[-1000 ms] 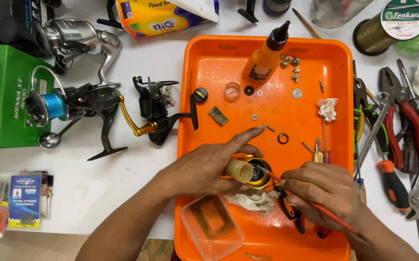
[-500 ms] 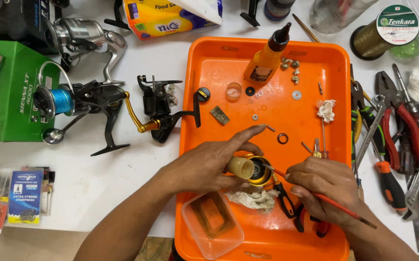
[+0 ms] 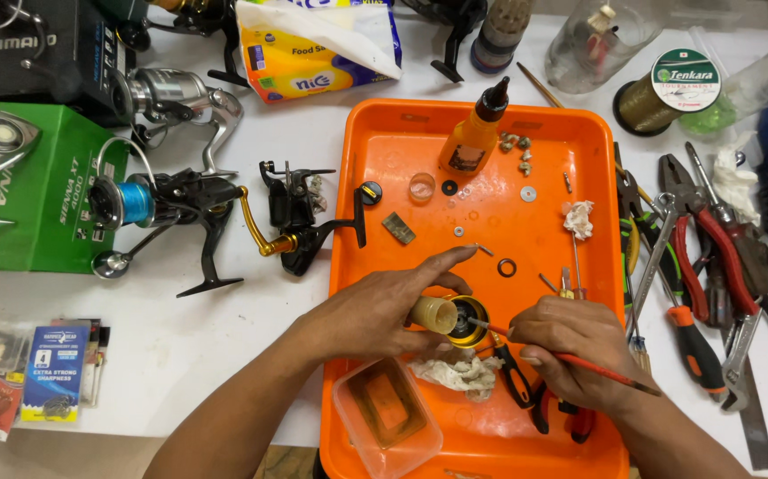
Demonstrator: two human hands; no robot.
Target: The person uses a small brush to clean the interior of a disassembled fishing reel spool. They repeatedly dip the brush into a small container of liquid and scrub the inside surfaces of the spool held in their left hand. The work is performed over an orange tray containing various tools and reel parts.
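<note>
The left hand grips a gold spool over the orange tray, index finger extended. The right hand pinches 1 red brush, its tip inside the spool.

A single head-worn camera looks almost straight down on the white worktable from close above, the wearer's forearms entering from six o'clock. The orange tray fills the centre, with reels out toward nine and ten o'clock and hand tools at three o'clock.
</note>
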